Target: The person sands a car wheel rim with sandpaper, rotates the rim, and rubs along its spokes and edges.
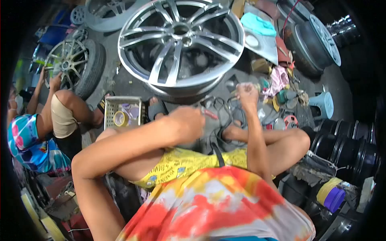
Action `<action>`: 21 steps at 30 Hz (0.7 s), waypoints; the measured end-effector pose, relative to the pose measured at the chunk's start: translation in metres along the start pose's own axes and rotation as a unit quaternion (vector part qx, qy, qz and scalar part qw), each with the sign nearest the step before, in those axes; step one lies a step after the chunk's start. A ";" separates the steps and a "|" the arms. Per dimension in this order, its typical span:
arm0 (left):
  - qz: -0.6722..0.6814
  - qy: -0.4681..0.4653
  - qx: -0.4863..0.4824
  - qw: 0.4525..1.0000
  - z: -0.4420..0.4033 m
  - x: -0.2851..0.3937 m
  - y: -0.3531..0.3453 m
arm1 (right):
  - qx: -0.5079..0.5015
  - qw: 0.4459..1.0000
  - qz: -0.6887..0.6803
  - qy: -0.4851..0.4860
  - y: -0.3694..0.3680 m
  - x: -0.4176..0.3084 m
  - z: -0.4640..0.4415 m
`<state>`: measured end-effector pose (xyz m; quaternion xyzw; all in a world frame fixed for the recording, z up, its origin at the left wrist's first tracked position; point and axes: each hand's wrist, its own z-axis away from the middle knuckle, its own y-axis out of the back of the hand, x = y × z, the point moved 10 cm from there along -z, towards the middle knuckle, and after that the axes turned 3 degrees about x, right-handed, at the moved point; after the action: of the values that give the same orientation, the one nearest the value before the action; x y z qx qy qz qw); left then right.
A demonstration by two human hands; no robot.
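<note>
My left hand [187,125] is curled closed and smeared by motion in front of my lap. A small red tool or handle [210,114] shows right at its fingers; I cannot tell whether the hand grips it. Out to the right, my right hand [247,95] is closed with the fingers pressed together, and what is in it is hidden. Ahead of both hands a large silver alloy wheel rim [173,76] lies face up, its split spokes shiny. Dark cables [219,105] run over the floor between my hands and the rim.
A cream basket [107,114] holding tape rolls stands at left. A co-worker's hand [55,82] is at another wheel [69,64]. To the right are a pink cloth [278,82], a green power tool [287,96], a light-blue stool [323,105] and stacked black rims [341,140].
</note>
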<state>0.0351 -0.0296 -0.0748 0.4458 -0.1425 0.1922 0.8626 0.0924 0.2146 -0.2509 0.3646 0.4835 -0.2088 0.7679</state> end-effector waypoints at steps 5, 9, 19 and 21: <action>0.002 -0.040 0.282 0.959 0.006 -0.006 0.046 | 0.025 0.968 -0.248 0.009 0.028 -0.062 0.001; -0.087 0.044 0.300 0.949 -0.007 -0.018 0.037 | -0.013 0.971 -0.192 0.138 0.013 -0.114 -0.004; -0.212 0.034 0.333 0.918 -0.088 -0.004 0.042 | 0.043 0.973 0.070 0.214 -0.011 -0.155 0.012; -0.207 0.023 0.342 0.916 -0.090 -0.001 0.048 | 0.058 0.962 0.089 0.250 -0.006 -0.163 0.008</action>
<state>0.0187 0.0694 -0.0919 0.7282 0.0474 0.0566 0.6814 0.0205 0.1994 -0.1053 0.4910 0.6123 -0.0699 0.6158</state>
